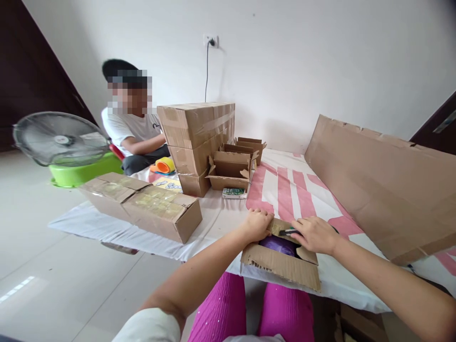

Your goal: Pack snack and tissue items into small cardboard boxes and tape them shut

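Right before me at the table's near edge stands a small cardboard box [278, 263] with its flaps folded out. Something wrapped in purple plastic [280, 245] shows inside it. My left hand [258, 224] is closed over the box's far left edge, gripping the cardboard there. In my right hand [315, 233] is a box cutter [289, 232], its tip pointing left over the far flap. The near flap has a ragged, torn edge. Most of the cutter's handle is hidden by my fingers.
Taped boxes [197, 142] are stacked beyond, with open boxes [230, 168] and a small green-and-white pack [234, 193] beside them. Two taped boxes [142, 202] lie left. A large cardboard sheet [384, 190] leans right. Another person [133, 123] sits behind a fan [62, 139].
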`<state>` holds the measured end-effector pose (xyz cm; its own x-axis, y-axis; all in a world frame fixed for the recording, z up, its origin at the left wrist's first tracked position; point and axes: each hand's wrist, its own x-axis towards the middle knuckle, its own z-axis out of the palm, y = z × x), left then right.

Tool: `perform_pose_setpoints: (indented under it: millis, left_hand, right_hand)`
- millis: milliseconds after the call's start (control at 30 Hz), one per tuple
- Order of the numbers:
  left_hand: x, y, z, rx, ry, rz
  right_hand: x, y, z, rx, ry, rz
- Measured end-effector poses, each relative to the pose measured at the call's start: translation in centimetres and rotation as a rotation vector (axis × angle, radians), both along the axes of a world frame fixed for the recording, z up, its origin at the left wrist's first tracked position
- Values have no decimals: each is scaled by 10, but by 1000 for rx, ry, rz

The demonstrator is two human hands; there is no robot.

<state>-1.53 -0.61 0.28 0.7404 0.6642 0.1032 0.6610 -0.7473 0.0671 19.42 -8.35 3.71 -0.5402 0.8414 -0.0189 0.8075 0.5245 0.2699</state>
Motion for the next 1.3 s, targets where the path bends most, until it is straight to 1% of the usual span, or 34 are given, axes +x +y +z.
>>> perform_pose_setpoints:
  millis: [67,100,133,167,233,267,333,367,433,500,600,667,733,833,967,1067,1167,1300]
  left_hand:
    - [1,1,0,7,-2,13]
    - [1,1,0,10,-3,16]
    - [1,2,0,12,-4,13]
    - [1,2,-1,12,-5,5]
    - [0,1,0,9,-6,-15]
    - [-1,1,0,8,-9,-23]
    - [-4,-1,2,15,-25,-49]
    - [-5,-2,4,24,-40,-69]
    - [-5,-4,8,48,-70,-127]
    - [-3,-6,13,72,-83,-192]
    - [6,-5,17,89,-69,-302]
    - [13,-3,18,89,-55,-381]
    - [18,0,18,97,-45,-431]
    - [21,3,19,107,-36,-439]
    - [21,3,24,64,-11,-441]
    - [22,4,29,65,31,-465]
    - [23,6,31,117,74,-515]
    - [26,6,31,235,130,-598]
  right_hand:
    - [-2,-6,-4,-23,31,62]
    - [-2,-9,-4,-18,49,71]
    - [-1,-10,-2,7,69,45]
    - [2,-11,0,50,90,-26]
    - [10,-9,7,126,146,-244]
    - [14,-7,10,138,184,-357]
    - [22,-3,12,86,281,-510]
    - [24,-1,10,44,340,-536]
    - [24,3,4,-28,446,-527]
    - [21,6,-4,-66,523,-516]
    - [17,9,-13,-93,595,-546]
    - [16,9,-15,-94,620,-547]
    - [16,9,-15,-92,626,-535]
    - [16,8,-16,-84,625,-512]
    - [17,8,-18,-86,622,-497]
    - [17,8,-19,-86,619,-484]
    - [18,8,-19,-80,619,-474]
    - [17,9,-19,-76,622,-476]
